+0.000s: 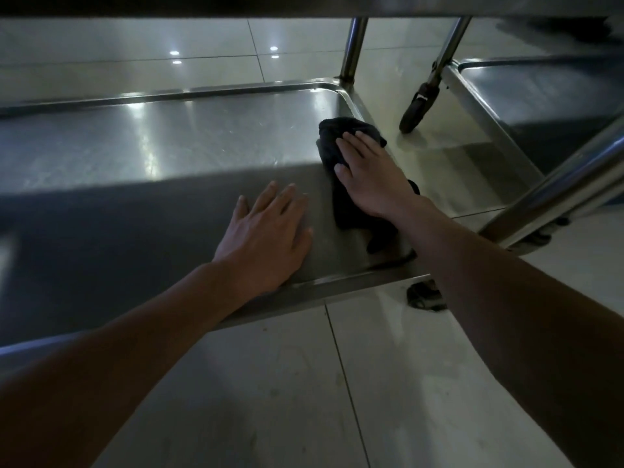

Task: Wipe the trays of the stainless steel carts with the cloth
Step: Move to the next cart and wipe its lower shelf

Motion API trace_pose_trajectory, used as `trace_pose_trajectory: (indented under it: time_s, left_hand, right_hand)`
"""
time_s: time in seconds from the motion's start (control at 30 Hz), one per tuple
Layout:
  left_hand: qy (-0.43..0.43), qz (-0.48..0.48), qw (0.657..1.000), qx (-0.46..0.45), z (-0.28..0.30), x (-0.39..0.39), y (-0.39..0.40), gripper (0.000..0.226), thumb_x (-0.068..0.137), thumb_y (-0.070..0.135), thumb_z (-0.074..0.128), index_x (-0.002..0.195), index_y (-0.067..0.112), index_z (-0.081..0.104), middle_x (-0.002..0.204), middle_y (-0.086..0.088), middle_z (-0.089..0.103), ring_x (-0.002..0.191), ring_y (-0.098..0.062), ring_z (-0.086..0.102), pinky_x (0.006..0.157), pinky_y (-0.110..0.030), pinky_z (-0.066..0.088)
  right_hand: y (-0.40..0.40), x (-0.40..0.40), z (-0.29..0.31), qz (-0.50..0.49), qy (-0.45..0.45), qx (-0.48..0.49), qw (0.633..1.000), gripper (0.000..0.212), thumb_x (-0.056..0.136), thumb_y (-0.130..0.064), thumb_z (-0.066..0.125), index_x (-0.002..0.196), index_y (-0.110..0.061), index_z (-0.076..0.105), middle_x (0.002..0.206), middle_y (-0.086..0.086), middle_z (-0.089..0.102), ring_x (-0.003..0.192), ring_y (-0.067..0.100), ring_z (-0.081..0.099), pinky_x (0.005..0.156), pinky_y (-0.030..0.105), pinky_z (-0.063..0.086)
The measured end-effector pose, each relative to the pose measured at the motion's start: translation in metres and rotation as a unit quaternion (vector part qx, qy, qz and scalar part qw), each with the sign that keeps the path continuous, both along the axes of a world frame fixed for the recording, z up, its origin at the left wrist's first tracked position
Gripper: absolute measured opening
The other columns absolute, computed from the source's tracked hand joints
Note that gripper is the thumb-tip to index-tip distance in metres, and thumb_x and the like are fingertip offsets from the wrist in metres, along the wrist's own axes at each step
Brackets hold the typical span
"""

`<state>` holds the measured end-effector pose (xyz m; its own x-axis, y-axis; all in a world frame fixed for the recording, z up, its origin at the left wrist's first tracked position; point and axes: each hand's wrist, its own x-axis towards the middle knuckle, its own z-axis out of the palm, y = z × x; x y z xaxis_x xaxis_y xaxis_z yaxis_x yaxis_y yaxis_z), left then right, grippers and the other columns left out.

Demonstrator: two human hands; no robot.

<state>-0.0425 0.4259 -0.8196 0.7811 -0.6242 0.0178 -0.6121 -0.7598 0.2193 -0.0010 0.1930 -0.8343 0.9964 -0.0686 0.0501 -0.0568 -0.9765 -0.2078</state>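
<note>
Nearest on the tray [101,170], the left hand [266,231] rests flat, fingers straight, holding nothing; beyond it, towards the tray's right rim, the right hand [368,173] presses the cloth [341,211] with flat fingers. Soft, light and limp, it should slide under a spread palm

Likely a commercial kitchen: stainless steel carts [169,146] on glossy tiled floor [304,400].

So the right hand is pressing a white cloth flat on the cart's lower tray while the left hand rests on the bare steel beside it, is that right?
Not quite: the cloth is black, not white, as the head view shows. The rest holds: the right hand presses it flat on the lower tray, and the left hand rests on bare steel beside it.
</note>
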Motion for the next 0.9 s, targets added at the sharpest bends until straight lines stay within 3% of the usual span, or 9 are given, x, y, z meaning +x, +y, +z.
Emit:
trace_pose_trajectory:
  time_s: [0.37, 0.9]
  left_hand:
    - [0.003, -0.019, 1.000, -0.023, 0.010, -0.017, 0.016, 0.054, 0.100, 0.045, 0.035, 0.150, 0.025, 0.027, 0.161, 0.002, 0.022, 0.151, -0.020, 0.010, 0.119, -0.053, 0.018]
    - [0.011, -0.050, 0.999, -0.018, 0.007, -0.049, 0.079, 0.059, 0.100, 0.047, 0.031, 0.153, 0.024, 0.023, 0.162, 0.001, 0.019, 0.151, -0.019, 0.008, 0.120, -0.052, 0.018]
  right_hand:
    - [0.005, -0.060, -0.005, 0.000, -0.015, -0.048, 0.999, 0.059, 0.106, -0.041, 0.030, 0.156, -0.010, 0.027, 0.165, 0.008, 0.023, 0.154, 0.022, 0.013, 0.124, 0.047, 0.018]
    - [0.037, -0.133, 0.010, -0.064, 0.061, -0.043, 0.995, 0.059, 0.108, -0.039, 0.026, 0.160, -0.013, 0.015, 0.168, 0.005, 0.009, 0.155, 0.017, 0.001, 0.126, 0.035, 0.002]
